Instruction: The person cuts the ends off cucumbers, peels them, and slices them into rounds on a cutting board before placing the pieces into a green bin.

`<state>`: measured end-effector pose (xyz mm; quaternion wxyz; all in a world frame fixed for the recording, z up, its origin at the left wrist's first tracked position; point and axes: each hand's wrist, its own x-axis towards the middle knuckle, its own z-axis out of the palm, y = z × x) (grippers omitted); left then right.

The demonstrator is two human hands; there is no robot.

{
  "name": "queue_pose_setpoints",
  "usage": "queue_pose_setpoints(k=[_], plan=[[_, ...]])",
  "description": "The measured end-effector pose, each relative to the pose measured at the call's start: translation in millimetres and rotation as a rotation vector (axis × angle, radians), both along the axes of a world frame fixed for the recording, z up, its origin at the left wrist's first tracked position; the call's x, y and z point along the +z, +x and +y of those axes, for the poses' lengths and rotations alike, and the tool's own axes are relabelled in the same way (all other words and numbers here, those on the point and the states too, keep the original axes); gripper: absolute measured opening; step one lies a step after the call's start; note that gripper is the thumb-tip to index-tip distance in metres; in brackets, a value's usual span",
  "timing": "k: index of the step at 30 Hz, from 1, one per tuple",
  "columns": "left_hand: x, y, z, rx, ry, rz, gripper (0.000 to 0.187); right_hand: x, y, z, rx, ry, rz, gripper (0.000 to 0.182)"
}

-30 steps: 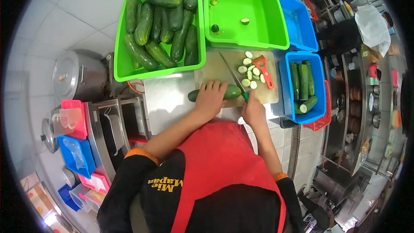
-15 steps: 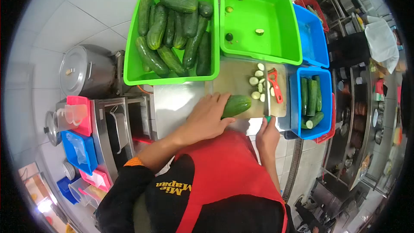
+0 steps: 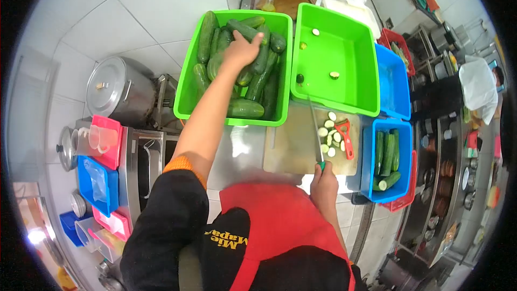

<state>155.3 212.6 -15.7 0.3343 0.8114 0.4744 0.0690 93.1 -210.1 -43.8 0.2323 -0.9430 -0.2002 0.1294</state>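
My left hand is among the whole cucumbers in the left green tub, fingers spread over them. My right hand grips the green handle of a knife, whose blade points away over the cutting board. To the right of the blade lie several cut cucumber ends and a red peeler. The right green tub holds several small cut ends. Several cucumbers lie in the near blue tub.
Behind it stands another blue tub. A large lidded pot is at the left, near a red tray and a blue tray. Shelves with dishes line the right. A spray bottle stands at the back.
My left hand has left the cucumber on the board and reached up into the left green tub. A cucumber now lies across the tub's near side. The knife is tilted further left.
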Motion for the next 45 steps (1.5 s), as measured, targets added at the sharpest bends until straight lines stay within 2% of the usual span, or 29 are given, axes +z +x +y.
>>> queue_pose_setpoints(k=[1,5,7,8,11,12,14,16,17,20,22,23,25,26,28,31,34,45], plan=[[-9.9,14.8,4.4,0.081,0.003,-0.006,0.116,-4.6,0.6,0.8,0.037,0.021,-0.004,0.018],[-11.0,34.3,7.9,0.26,-0.08,-0.225,0.104,-13.9,5.6,1.3,0.084,0.071,-0.01,0.019],[-19.2,26.8,16.6,0.308,-0.336,-0.595,0.079,-14.8,5.4,-9.2,0.081,0.06,-0.006,0.019],[-21.4,10.6,27.1,0.162,-0.693,-0.763,0.057,-17.4,4.5,-14.8,0.038,0.071,0.001,0.019],[25.2,-52.0,-31.9,0.0,-0.885,-1.113,0.042,-28.6,0.8,-27.5,-0.039,0.094,0.057,0.02],[37.9,-69.2,-49.5,-0.005,-0.893,-1.091,0.042,-32.4,-1.4,-35.3,-0.05,0.092,0.09,0.02],[52.3,-96.8,-79.2,-0.177,-1.04,-1.111,0.042,-35.4,-7.1,-43.6,-0.049,0.113,0.086,0.021],[48.1,-117.5,-98.5,-0.286,-1.043,-0.834,0.053,-33.1,-4.8,-46.2,0.058,0.016,0.108,0.023],[47.7,-121.4,-122.4,-0.365,-0.953,-0.796,0.054,-32.6,-4.3,-44.9,0.057,-0.075,0.139,0.025],[42.2,-136.3,-183.8,-0.562,-0.729,-0.388,0.051,-34.3,-4.7,-41.0,0.017,-0.118,0.122,0.026],[16.9,-144.3,-219.1,-0.702,-0.356,-0.235,0.053,-37.3,0.9,-38.4,-0.005,-0.138,0.127,0.026],[-3.8,-146.3,-230.2,-0.712,-0.372,-0.233,0.053,-37.9,2.6,-38.0,-0.009,-0.143,0.127,0.025],[-45.9,-148.5,-246.7,-0.71,-0.009,-0.12,0.056,-33.3,4.1,-34.2,-0.003,-0.139,0.104,0.024],[-55.1,-147.2,-251.7,-0.717,-0.015,-0.116,0.056,-30.0,2.6,-31.9,0.017,-0.126,0.078,0.024],[-68.1,-140.1,-256.1,-0.713,0.215,0.114,0.061,-29.7,-3.7,-27.9,0.03,-0.147,0.076,0.023],[-64.0,-130.0,-265.3,-0.742,0.32,-0.006,0.062,-35.1,-9.8,-27.4,0.053,-0.167,0.074,0.022],[-83.7,-118.3,-269.8,-0.802,0.305,0.033,0.059,-22.7,-4.5,-24.4,0.083,-0.186,0.118,0.022],[-77.2,-113.7,-268.1,-0.779,0.278,0.054,0.056,19.7,-15.4,-41.0,0.106,-0.329,0.144,0.025]])
